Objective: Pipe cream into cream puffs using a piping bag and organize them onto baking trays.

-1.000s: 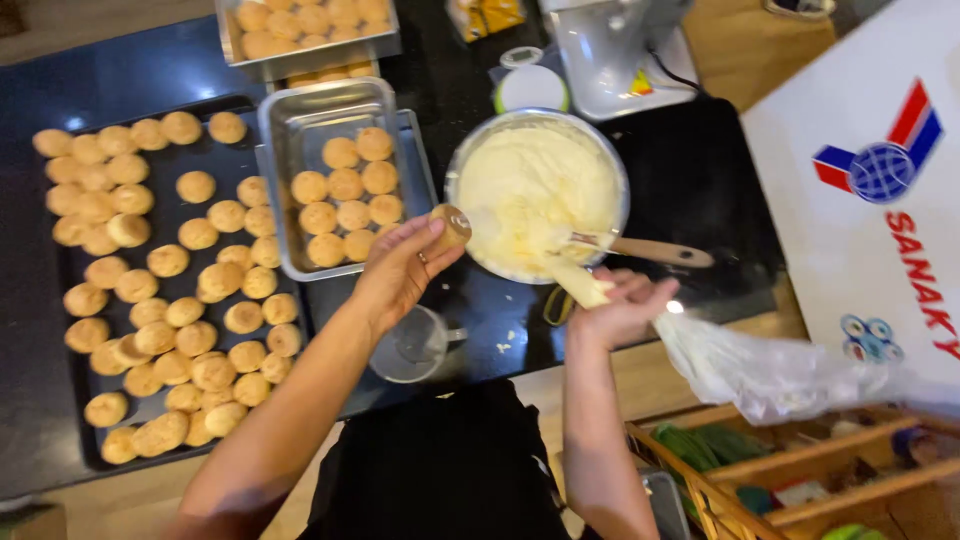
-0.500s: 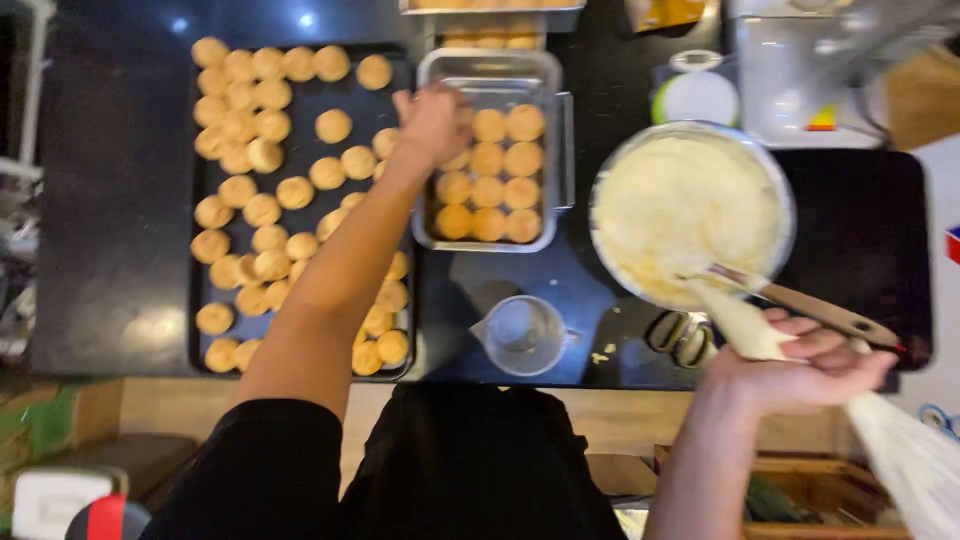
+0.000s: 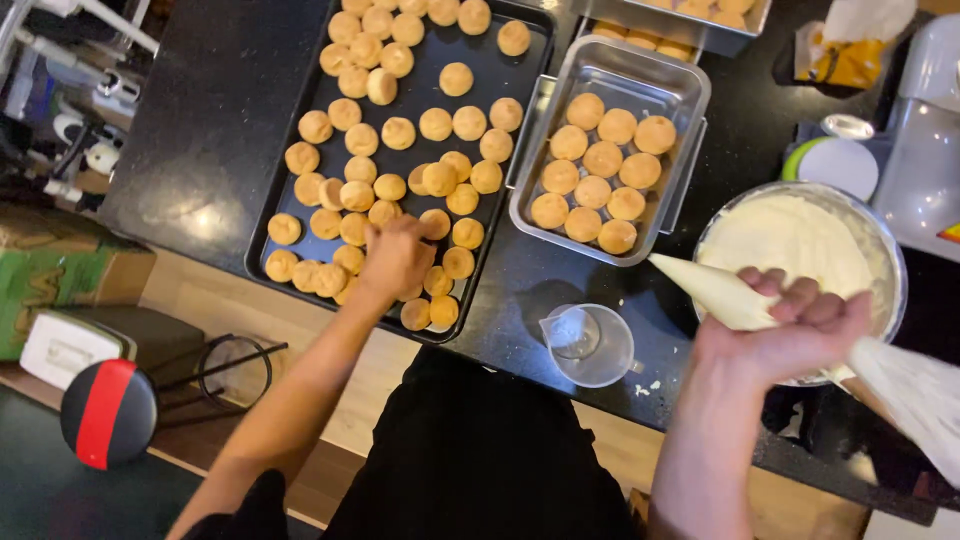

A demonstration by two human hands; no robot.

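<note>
The piping bag is clenched in the right hand over the near rim of the cream bowl. The left hand closes on a puff near the dark tray's near edge; the steel pan lies between tray and bowl.

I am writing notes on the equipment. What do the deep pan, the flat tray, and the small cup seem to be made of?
The deep pan looks like brushed metal, probably steel or aluminium: grey, with dull reflections on its rim. The flat tray seems to be dark coated metal, black and slightly glossy. The small cup looks like clear plastic or glass; the counter shows through it.
</note>
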